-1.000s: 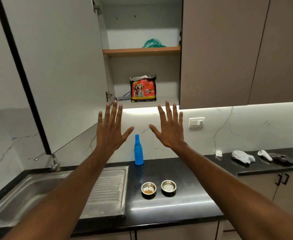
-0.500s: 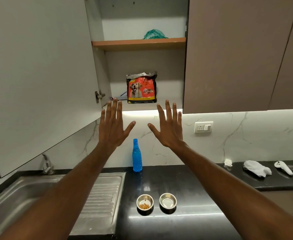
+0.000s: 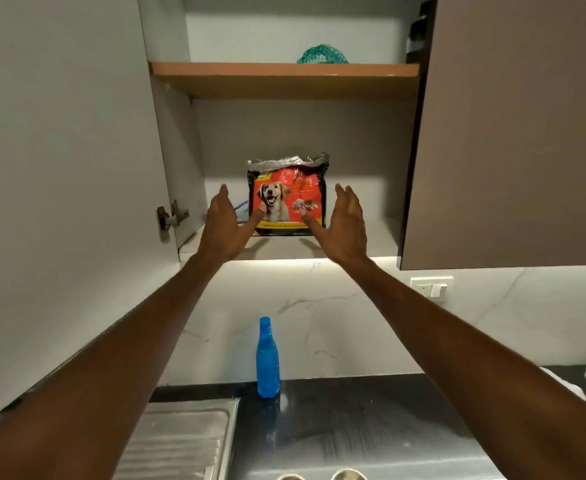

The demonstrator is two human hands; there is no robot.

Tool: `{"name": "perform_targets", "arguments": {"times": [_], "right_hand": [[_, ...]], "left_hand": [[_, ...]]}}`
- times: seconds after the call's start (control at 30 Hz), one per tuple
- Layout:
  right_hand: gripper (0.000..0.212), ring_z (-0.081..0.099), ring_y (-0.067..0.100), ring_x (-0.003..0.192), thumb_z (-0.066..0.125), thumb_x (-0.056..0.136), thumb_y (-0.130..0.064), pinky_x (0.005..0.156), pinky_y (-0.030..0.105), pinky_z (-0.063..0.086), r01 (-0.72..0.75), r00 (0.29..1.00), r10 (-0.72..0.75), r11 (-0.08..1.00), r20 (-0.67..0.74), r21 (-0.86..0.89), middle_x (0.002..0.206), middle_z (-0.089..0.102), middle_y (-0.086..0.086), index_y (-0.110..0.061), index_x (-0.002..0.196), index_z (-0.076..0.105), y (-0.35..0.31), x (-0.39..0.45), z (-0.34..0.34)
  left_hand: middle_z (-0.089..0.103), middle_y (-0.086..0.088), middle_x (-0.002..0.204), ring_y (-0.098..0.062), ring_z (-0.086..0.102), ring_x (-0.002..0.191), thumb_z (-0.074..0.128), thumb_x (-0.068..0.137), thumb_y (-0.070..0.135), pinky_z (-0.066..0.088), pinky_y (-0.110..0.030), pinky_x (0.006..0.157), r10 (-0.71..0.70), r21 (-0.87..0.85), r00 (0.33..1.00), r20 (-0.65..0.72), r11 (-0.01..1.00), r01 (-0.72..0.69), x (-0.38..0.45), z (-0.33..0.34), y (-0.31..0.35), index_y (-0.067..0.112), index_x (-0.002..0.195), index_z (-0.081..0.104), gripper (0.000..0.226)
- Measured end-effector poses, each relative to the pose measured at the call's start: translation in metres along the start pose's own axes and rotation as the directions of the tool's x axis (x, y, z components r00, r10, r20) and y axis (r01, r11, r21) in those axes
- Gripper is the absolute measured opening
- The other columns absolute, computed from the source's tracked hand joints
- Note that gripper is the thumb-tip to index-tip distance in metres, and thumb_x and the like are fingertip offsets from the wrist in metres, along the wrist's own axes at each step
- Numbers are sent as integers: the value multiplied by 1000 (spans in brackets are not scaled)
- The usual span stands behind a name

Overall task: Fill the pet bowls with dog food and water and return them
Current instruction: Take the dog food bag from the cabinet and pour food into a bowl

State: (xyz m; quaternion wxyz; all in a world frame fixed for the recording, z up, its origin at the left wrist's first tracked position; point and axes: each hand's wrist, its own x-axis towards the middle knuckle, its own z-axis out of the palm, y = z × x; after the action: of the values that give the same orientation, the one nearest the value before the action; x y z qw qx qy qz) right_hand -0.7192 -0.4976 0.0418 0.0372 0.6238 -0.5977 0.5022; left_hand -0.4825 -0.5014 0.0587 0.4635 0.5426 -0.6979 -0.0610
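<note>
Dog-food bag (image 3: 288,197), soft, crinkly, likely light: my left hand (image 3: 225,227) and right hand (image 3: 345,225), both spread and empty, should clasp its sides.

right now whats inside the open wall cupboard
Lower shelf: a red and black dog food bag stands upright, with something bluish lying left of it, mostly hidden by the left hand. Upper wooden shelf: a teal net bundle.

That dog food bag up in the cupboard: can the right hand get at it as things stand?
Probably yes. The cupboard door stands open, and the dog food bag sits upright near the front of the lower shelf with nothing before it. The right hand, fingers straight, is already beside its right edge.
</note>
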Motion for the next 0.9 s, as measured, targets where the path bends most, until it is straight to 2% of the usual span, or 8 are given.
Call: {"name": "perform_targets", "arguments": {"times": [0.13, 0.23, 0.33, 0.37, 0.43, 0.6, 0.73, 0.9], "right_hand": [[131, 35, 33, 159, 76, 76, -82, 126, 50, 36, -159, 984, 139, 965, 108, 210, 175, 29, 13, -12, 170, 18, -6, 50, 16], [149, 62, 28, 138, 78, 48, -98, 114, 51, 54, -248, 965, 194, 897, 177, 365, 157, 55, 6, -19, 164, 28, -2, 69, 34], [137, 73, 21, 117, 87, 39, -92, 100, 49, 63, -280, 953, 181, 828, 241, 485, 138, 66, -5, -30, 151, 37, 6, 78, 49], [136, 74, 20, 115, 90, 39, -89, 98, 49, 64, -292, 950, 183, 807, 254, 514, 137, 66, -7, -32, 151, 37, 8, 79, 53], [134, 76, 20, 112, 96, 38, -83, 94, 48, 66, -320, 943, 196, 764, 271, 560, 134, 68, -7, -33, 149, 40, 10, 82, 57], [117, 79, 20, 105, 99, 34, -79, 89, 47, 67, -361, 930, 228, 725, 290, 587, 123, 74, -8, -34, 132, 53, 9, 84, 57], [121, 80, 23, 104, 101, 33, -76, 88, 51, 67, -391, 917, 237, 691, 321, 608, 125, 74, -5, -31, 134, 51, 6, 80, 53], [128, 79, 23, 105, 99, 29, -77, 87, 50, 68, -390, 917, 230, 693, 327, 606, 127, 72, -4, -30, 138, 48, 0, 71, 45]], "left_hand": [[28, -14, 176, -32, 31, 161, 63, 96, 69, 31, -49, 128, -82, -197, 993, 88, 975, 98, 54, 12, -6, 5, 170, 16, 108], [44, -10, 168, -29, 50, 150, 59, 96, 75, 40, -44, 119, -131, -298, 980, 148, 939, 170, 80, 26, -9, 8, 164, 33, 98], [77, -10, 131, -18, 80, 103, 61, 102, 62, 63, -26, 79, -98, -583, 959, 268, 776, 242, 87, 42, -9, 10, 141, 60, 65], [83, -5, 113, -14, 82, 89, 60, 107, 51, 63, -22, 67, -84, -633, 950, 300, 728, 264, 88, 46, -7, 10, 132, 65, 48], [84, 6, 86, -10, 81, 74, 56, 111, 38, 61, -21, 58, -73, -690, 946, 315, 667, 282, 89, 54, -7, 16, 117, 67, 25], [85, 3, 91, -19, 83, 83, 61, 106, 48, 68, -34, 71, -56, -728, 945, 324, 623, 286, 92, 57, -11, 21, 111, 70, 29], [84, -6, 106, -28, 83, 96, 66, 102, 54, 66, -45, 89, -61, -728, 944, 323, 622, 289, 91, 56, -14, 15, 121, 72, 44], [83, -11, 112, -33, 82, 101, 70, 100, 53, 64, -55, 95, -85, -743, 945, 317, 596, 303, 82, 52, -9, 9, 131, 70, 53]]}}
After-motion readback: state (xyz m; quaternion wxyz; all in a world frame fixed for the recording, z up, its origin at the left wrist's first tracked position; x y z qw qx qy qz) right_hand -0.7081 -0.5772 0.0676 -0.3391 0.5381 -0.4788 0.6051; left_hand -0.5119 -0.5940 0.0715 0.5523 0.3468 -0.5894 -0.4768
